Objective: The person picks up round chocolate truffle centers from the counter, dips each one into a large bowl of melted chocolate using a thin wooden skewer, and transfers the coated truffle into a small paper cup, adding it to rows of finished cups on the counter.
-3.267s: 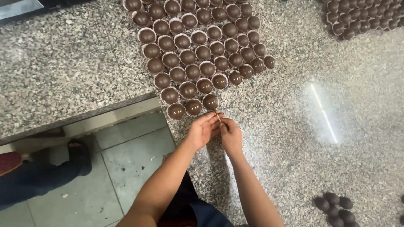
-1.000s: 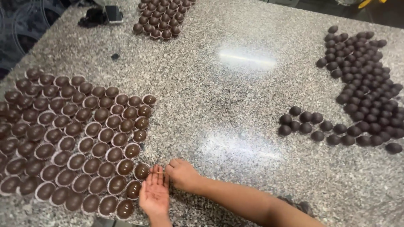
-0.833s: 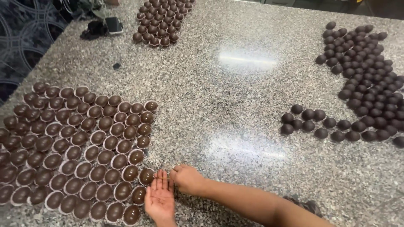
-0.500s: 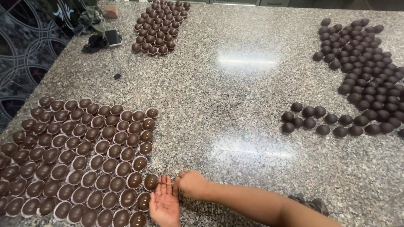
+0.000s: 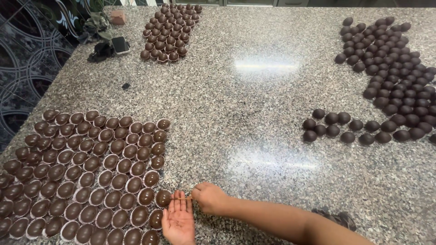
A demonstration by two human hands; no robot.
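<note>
Seating a dark brown chocolate egg (image 5: 162, 198) in its pale paper cup at the grid's 5 o'clock corner.
Your left hand (image 5: 179, 222) lies open, palm up, empty; your right hand (image 5: 208, 198) pinches a thin stick, its tip at the egg: keep it level, press lightly.
</note>
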